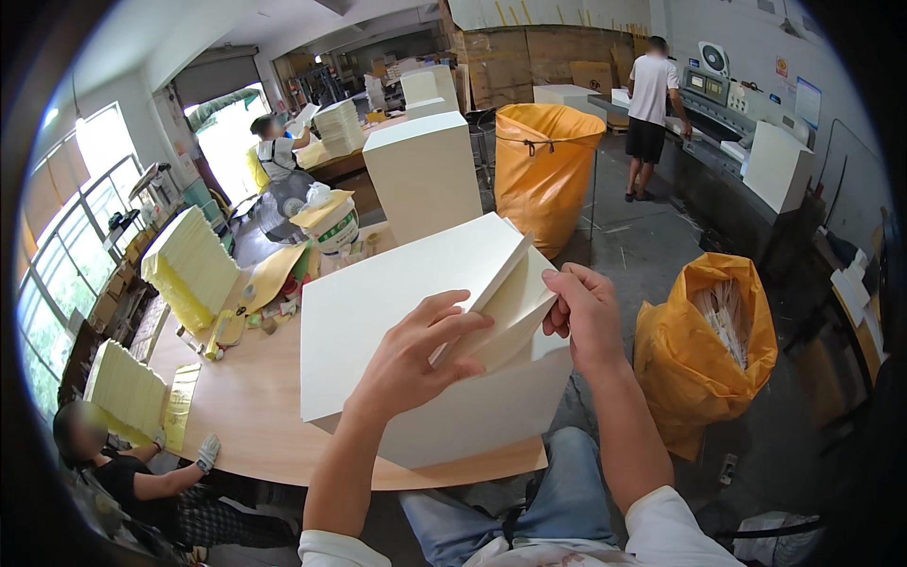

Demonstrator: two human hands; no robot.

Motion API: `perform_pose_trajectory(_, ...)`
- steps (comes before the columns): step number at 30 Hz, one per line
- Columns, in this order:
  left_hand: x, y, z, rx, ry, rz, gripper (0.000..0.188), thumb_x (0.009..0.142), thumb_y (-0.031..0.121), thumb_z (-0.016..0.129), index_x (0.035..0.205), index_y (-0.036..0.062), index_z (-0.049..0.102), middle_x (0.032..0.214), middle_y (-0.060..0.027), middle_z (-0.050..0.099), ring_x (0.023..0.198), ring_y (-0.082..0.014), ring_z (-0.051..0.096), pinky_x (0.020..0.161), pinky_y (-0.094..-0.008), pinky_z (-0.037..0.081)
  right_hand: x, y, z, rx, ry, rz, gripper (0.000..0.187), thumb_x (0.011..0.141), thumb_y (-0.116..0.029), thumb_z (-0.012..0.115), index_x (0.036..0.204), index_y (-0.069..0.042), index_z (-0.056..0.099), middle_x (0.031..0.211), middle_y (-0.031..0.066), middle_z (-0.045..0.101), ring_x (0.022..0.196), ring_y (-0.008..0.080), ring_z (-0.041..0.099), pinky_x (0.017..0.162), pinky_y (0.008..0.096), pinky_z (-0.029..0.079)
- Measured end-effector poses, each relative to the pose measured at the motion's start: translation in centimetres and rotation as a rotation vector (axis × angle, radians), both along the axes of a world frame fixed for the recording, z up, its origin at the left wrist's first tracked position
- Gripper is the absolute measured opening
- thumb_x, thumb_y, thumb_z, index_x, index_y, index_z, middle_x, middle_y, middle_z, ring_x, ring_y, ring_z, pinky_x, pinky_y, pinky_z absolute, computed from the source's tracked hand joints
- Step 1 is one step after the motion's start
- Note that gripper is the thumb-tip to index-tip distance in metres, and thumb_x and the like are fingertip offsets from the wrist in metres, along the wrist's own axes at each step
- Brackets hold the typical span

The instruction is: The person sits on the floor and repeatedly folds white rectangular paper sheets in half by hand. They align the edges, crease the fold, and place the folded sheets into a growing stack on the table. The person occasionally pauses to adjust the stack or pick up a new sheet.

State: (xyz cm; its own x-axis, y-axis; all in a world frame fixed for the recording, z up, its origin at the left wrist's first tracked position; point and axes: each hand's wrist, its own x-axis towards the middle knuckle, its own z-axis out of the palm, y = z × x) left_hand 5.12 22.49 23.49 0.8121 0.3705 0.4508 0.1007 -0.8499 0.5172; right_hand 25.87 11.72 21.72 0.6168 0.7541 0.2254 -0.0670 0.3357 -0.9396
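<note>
A tall stack of white paper sheets (378, 302) stands on the wooden table in front of me. Some top sheets (515, 307) are lifted and bent open along the right side of the stack. My right hand (584, 312) is closed, pinching the raised corner of these sheets between thumb and fingers. Over the middle of the stack, my left hand (416, 354) has its fingers spread, resting against the near part of the lifted sheets without gripping them. The left palm's underside is hidden.
The table (255, 416) also bears another tall paper stack (425, 180), a white bucket (335, 227) and yellowish stacks (189, 269). Orange bags (543, 180) stand beyond and to the right, one holding paper scraps (723, 321). A gloved co-worker (123, 472) sits left; others work farther back.
</note>
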Motion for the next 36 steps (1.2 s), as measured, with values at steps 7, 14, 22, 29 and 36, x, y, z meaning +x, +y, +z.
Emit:
perform_pose_trajectory(7, 0.1, 0.7, -0.8, -0.018, -0.077, -0.032, 0.058, 0.069, 0.012, 0.095, 0.123, 0.0183, 0.075, 0.139, -0.0116, 0.065, 0.121, -0.0321, 0.067, 0.101, -0.0434, 0.056, 0.1, -0.2, 0.0, 0.037, 0.092, 0.072, 0.039, 0.097, -0.023, 0.066, 0.065, -0.014, 0.046, 0.057, -0.0014, 0.050, 0.048, 0.0097, 0.051, 0.046, 0.0240, 0.035)
perform_pose_trajectory(14, 0.0, 0.4, -0.7, -0.145, -0.081, 0.000, 0.041, 0.088, 0.005, 0.078, 0.127, 0.0154, 0.074, 0.139, -0.0139, 0.066, 0.122, -0.0333, 0.067, 0.101, -0.0415, 0.055, 0.6, -1.1, 0.8, -0.032, -0.057, 0.091, 0.038, 0.102, -0.030, 0.066, 0.070, -0.011, 0.057, 0.059, -0.0036, 0.053, 0.051, 0.0052, 0.051, 0.047, 0.0230, 0.040)
perform_pose_trajectory(22, 0.1, 0.6, -0.9, 0.091, -0.066, -0.037, 0.036, 0.090, 0.013, 0.078, 0.124, 0.0192, 0.071, 0.138, -0.0148, 0.065, 0.120, -0.0362, 0.067, 0.099, -0.0431, 0.056, 0.7, -0.2, 0.1, 0.039, 0.086, 0.137, 0.035, 0.101, -0.026, 0.065, 0.071, -0.011, 0.056, 0.060, -0.0007, 0.056, 0.052, 0.0103, 0.058, 0.047, 0.0241, 0.038)
perform_pose_trajectory(29, -0.1, 0.2, -0.3, -0.040, -0.077, -0.054, 0.047, 0.081, 0.007, 0.085, 0.126, 0.0151, 0.073, 0.138, -0.0100, 0.067, 0.124, -0.0314, 0.066, 0.103, -0.0419, 0.054, 0.9, -0.5, -0.3, 0.037, 0.109, 0.167, 0.038, 0.101, -0.028, 0.066, 0.069, -0.012, 0.054, 0.061, -0.0013, 0.056, 0.052, 0.0102, 0.058, 0.047, 0.0243, 0.038)
perform_pose_trajectory(36, 0.4, 0.2, -1.1, -0.039, -0.165, 0.002, 0.049, 0.082, 0.008, 0.084, 0.128, 0.0155, 0.071, 0.137, -0.0129, 0.067, 0.123, -0.0330, 0.066, 0.102, -0.0422, 0.055, 0.4, 0.0, -0.7, -0.064, -0.372, -0.087, 0.039, 0.100, -0.028, 0.069, 0.069, -0.011, 0.054, 0.061, -0.0018, 0.055, 0.051, 0.0096, 0.058, 0.046, 0.0234, 0.039)
